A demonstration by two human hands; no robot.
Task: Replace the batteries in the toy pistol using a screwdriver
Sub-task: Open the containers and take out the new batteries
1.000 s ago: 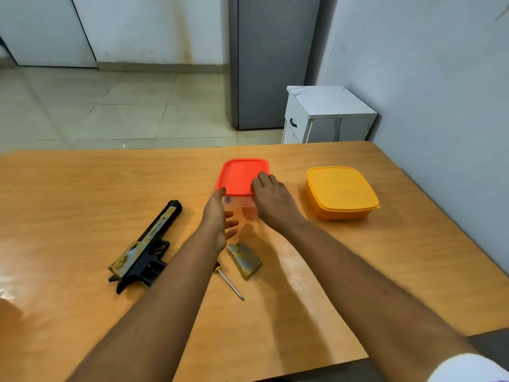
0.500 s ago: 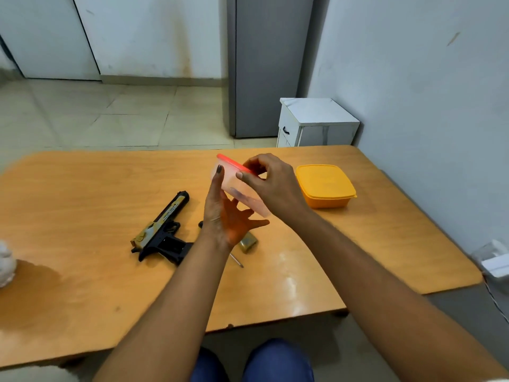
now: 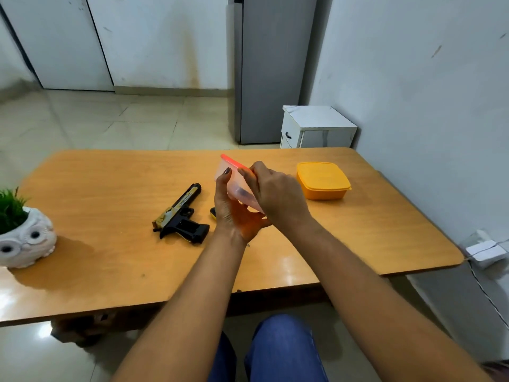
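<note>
Head view: left hand (image 3: 234,213) cups from below a clear container with red lid (image 3: 232,177), tilted above the surface (image 3: 110,188); right hand (image 3: 278,194) pinches the lid rim. Toy pistol (image 3: 180,216) flat mid-surface; screwdriver (image 3: 213,211) mostly hidden; yellow box (image 3: 322,180) toward the right edge.

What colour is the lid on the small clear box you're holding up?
Red-orange, on the tilted clear box; the lid shows in the head view.

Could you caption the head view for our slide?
Both hands tilt a red-lidded clear container above the table; toy pistol lies beside.
</note>
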